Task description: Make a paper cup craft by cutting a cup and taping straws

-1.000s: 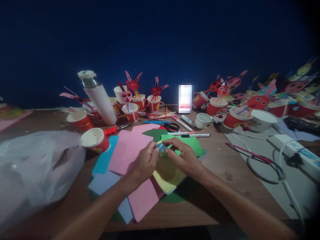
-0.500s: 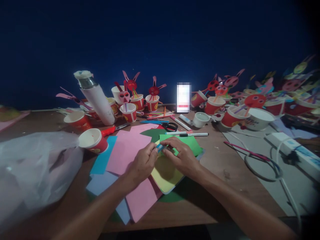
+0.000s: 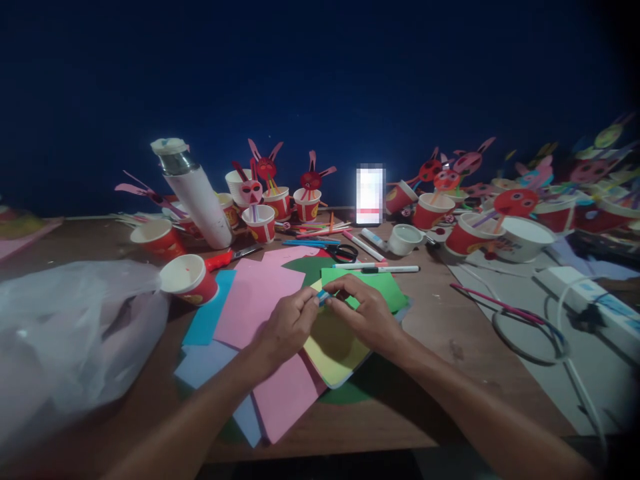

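Between my two hands is a small blue piece (image 3: 323, 297), perhaps folded paper; its exact kind is too small to tell. My left hand (image 3: 290, 323) pinches its left end, and my right hand (image 3: 365, 308) has fingers closed at its right end. Both hands hover over a yellow sheet (image 3: 336, 353) with rounded corners. Green paper (image 3: 393, 290) lies behind the right hand. To the left, pink sheets (image 3: 257, 303) overlap a bright blue strip (image 3: 210, 313) and pale blue paper (image 3: 215, 363).
Behind the papers lie black-handled scissors (image 3: 344, 253), markers (image 3: 390, 269) and a red-handled knife (image 3: 220, 260). A red paper cup (image 3: 193, 280), a flask (image 3: 197, 200) and a plastic bag (image 3: 85, 333) stand left. Right are a small white cup (image 3: 405, 240), a power strip (image 3: 595, 307) and cables.
The whole view has shifted slightly. My hands keep the same pinch on the small blue piece over the yellow sheet; nothing else has visibly moved.
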`<state>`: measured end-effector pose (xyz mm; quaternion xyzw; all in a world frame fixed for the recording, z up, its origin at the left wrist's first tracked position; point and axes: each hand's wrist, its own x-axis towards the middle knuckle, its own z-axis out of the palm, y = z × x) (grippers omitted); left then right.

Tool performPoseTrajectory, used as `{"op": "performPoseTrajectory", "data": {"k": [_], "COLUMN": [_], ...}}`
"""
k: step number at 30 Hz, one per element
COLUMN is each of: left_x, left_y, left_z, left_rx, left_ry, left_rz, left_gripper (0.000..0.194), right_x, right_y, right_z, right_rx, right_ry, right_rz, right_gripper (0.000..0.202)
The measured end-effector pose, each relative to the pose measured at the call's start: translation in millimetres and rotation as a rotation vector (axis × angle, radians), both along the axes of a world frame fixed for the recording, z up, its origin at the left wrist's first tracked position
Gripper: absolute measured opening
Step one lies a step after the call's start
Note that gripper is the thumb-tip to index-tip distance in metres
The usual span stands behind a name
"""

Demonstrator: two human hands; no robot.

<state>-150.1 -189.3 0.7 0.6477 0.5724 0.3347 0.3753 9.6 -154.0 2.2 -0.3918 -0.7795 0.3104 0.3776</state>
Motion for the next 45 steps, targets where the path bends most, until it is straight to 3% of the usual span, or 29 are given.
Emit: {"op": "performPoseTrajectory", "data": {"k": [11,20,28,34,45], "left_x": [0.6,-2.2,-3.5,-6.4,-7.7], "left_y": [-0.9,2.4,1.7,2.2,5.1], "left_z": [3.5,-3.0,6.5,7.6,4.4], "left_rx": [-0.037,-0.112,-0.038,-0.024,-0.016], "left_ry": [-0.003,-0.106,0.061,0.138,0.002], "left_rz": [-0.052,-0.051,-0.133,-0.163,-0.051], "left_gripper": [0.023,0.025,0.020,0.028,0.028], "right_x": [-0.6,-2.1,-1.6,-1.7,-0.3], "right_y": [2.1,1.4,3.0,4.1,2.9], "right_z": [-6.0,-8.1,-12.7,-13.8,-9.5], "right_rx": [-0.085,-0.085,-0.174,-0.243,-0.202], "right_ry": [-0.002,0.039,0.037,0.075,0.099], "right_rz": [-0.026,0.019,0.012,0.049,0.145], "right_gripper": [0.008,0.013,0.009,0.012,0.026]}}
